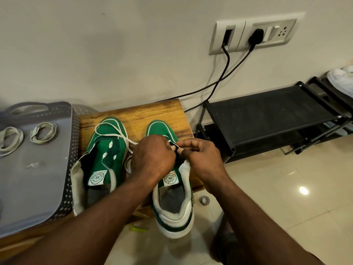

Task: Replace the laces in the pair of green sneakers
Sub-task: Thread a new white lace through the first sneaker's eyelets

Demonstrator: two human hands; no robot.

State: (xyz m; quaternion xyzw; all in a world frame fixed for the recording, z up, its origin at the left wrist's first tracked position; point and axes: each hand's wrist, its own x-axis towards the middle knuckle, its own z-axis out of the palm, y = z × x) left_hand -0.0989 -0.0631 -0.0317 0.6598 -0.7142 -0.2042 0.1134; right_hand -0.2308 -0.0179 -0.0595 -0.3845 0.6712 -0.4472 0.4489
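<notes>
Two green sneakers stand side by side on a wooden table (pixel 145 113), toes toward the wall. The left sneaker (pixel 104 150) has a white lace (pixel 112 131) looping loosely over its toe and partly threaded. Over the right sneaker (pixel 172 190) both my hands work at the eyelet area. My left hand (pixel 152 155) has its fingers curled around the lace. My right hand (pixel 200 157) pinches the lace's end between thumb and fingertips. The eyelets of the right sneaker are hidden under my hands.
A grey perforated tray (pixel 34 188) on the left holds two coiled off-white laces (pixel 44 132). A black shoe rack (pixel 267 119) stands to the right, with white shoes (pixel 342 77) beyond it. Black cables (pixel 225 73) hang from wall sockets. A small tape roll (pixel 204 200) lies on the tiled floor.
</notes>
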